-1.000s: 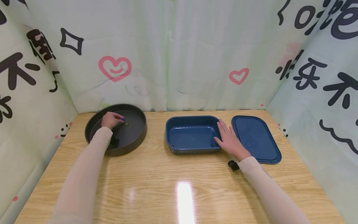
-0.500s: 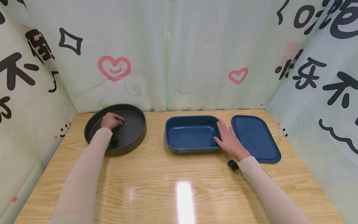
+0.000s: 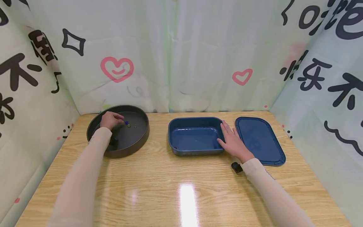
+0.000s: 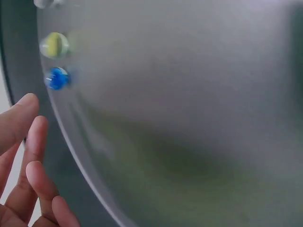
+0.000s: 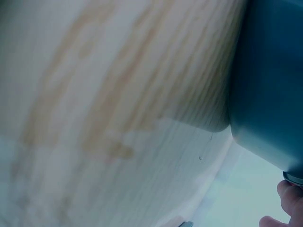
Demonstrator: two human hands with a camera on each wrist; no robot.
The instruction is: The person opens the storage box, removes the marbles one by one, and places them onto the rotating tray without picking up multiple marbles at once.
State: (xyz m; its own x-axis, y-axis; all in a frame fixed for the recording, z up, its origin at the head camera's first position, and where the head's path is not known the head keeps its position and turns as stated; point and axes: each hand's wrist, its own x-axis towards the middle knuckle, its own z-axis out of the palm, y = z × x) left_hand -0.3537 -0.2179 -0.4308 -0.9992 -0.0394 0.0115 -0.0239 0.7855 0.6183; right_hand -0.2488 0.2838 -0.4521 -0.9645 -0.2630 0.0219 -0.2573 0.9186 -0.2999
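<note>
The lid lies flat to the right of the box; between them the right hand, its fingers extended, rests against the box's end. Half a second ago the left hand touched the blue marble; now it is apart, fingers loosely bent, holding nothing. The blue marble lies beside the yellow marble in the round, smooth, dark pan, on the wood-grained table.

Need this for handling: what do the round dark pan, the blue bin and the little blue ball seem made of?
Round dark pan: probably coated metal, satin; its floor shows a soft, blurred sheen. Blue bin: glossy inside, with bright reflections; plastic or glazed ceramic, I can't tell which. Little blue ball: likely glass, smooth and shiny, with clear patches around the blue.
</note>
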